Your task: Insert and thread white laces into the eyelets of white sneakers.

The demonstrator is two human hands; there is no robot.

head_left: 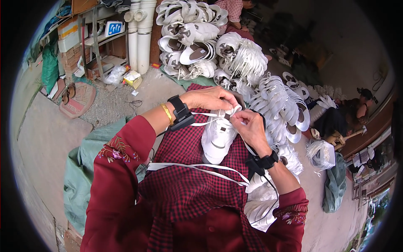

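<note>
A white shoe [218, 140] lies on my lap over a red-and-black checked apron [176, 147], its toe toward me. At the upper end of its lacing, my left hand [212, 98] reaches over the tongue with bent fingers, closed on the white shoelace [236, 110]. My right hand [252, 127] pinches at the lace beside the eyelets, thumb against forefinger. The exact grip of the fingertips is partly hidden. Loose lace lengths pass under my left wrist, and more white laces [197, 166] stretch across the apron below the toe.
Tall stacks of white shoe uppers [197, 33] stand ahead, with more bundles [279, 105] along my right. Green sheeting [90, 168] lies at left. Farther off are a shelf [103, 40], white pipes [145, 38], a white tub [321, 155] and other people [357, 109].
</note>
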